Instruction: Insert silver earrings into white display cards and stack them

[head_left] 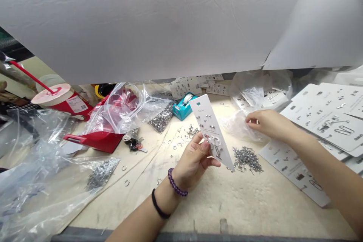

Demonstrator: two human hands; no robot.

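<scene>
My left hand (195, 155) grips a white earring card (214, 136) by its lower left edge. The card stands tilted and carries several small metal earrings and rings. My right hand (265, 123) is at a crumpled clear plastic bag (238, 124), thumb and fingers drawn together in a pinch. What lies between those fingertips is too small to tell. Below the right hand, on the table, is a pile of small metal pins (247, 159). Small loose studs (193, 131) are scattered behind the left hand.
More filled earring cards (329, 117) are stacked at the right. A teal tape dispenser (183, 111) stands at the back. On the left are a red dustpan (104, 141), plastic bags of metal parts (103, 172) and a red cup with a straw (68, 102). A white panel (159, 26) hangs above.
</scene>
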